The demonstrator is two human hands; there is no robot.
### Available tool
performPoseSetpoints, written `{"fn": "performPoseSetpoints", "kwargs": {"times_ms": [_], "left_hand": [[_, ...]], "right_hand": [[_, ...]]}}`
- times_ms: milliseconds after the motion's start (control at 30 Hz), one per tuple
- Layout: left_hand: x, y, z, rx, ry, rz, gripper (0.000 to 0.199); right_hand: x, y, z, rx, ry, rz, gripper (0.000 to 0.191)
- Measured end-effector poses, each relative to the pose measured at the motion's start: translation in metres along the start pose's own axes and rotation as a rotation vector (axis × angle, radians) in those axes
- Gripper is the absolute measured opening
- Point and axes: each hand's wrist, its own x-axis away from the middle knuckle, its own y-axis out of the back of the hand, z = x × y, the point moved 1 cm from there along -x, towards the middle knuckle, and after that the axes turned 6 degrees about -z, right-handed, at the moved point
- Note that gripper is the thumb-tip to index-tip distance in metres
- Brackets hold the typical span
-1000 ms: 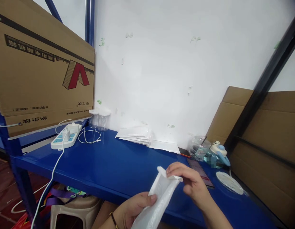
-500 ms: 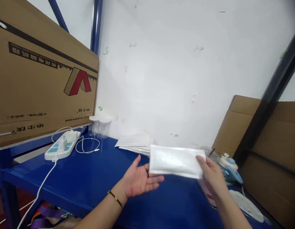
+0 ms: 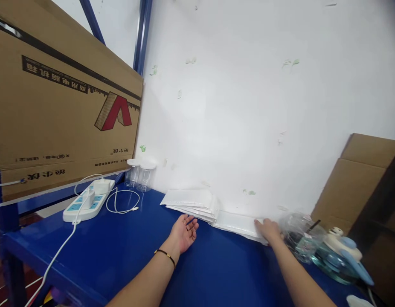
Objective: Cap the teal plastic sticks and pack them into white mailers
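Note:
My right hand (image 3: 269,230) grips the right end of a flat white padded envelope (image 3: 237,223), which lies low against the wall on the blue table. Beside its left end sits a fanned stack of similar white envelopes (image 3: 189,199). My left hand (image 3: 184,233) is in front of that stack, palm turned inward. Its fingers are loosely bent and apart, and nothing is in them. A dark bracelet circles the left wrist, and a ring is on one finger.
A white power strip (image 3: 88,204) with plugs and a looped cable (image 3: 122,212) lies at the left, before two lidded clear jars (image 3: 145,177). A large carton (image 3: 66,111) stands behind. Clear plastic wrapping (image 3: 296,234) and a blue-handled jug (image 3: 338,256) are at the right.
My right hand has brought the envelope from mid-air down and back to the table beside the stack. My left hand has drawn away from it, its fingers more bent. The view has shifted right.

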Motion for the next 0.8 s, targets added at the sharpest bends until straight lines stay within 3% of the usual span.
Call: {"fn": "performPoseSetpoints", "kwargs": {"times_ms": [67,167,233,300,433,600,700,800], "left_hand": [[0.000,-0.001,-0.001,0.016,-0.017,-0.016,0.018],[-0.002,-0.001,-0.003,0.043,-0.029,-0.029,0.018],[-0.002,0.000,-0.003,0.060,-0.029,-0.033,0.018],[-0.002,0.001,-0.003,0.077,-0.029,-0.036,0.020],[0.000,0.003,-0.005,0.103,-0.024,-0.012,0.025],[0.006,0.002,-0.009,0.146,-0.045,0.087,0.041],[0.012,0.000,-0.011,0.214,-0.113,0.140,0.044],[0.017,-0.005,-0.010,0.304,-0.220,0.145,0.037]], "right_hand": [[0.008,0.001,0.028,0.013,0.068,-0.045,0.049],[0.041,0.001,0.090,-0.125,0.650,-0.026,0.049],[0.067,0.000,0.132,-0.110,0.932,-0.030,0.055],[0.086,-0.003,0.165,-0.014,1.070,-0.058,0.057],[0.095,-0.006,0.203,0.147,1.142,-0.046,0.028],[0.099,0.013,0.200,0.114,1.148,-0.064,0.035],[0.118,0.031,0.167,0.020,1.141,-0.067,0.040],[0.143,0.044,0.116,-0.056,1.166,-0.012,0.040]]}}
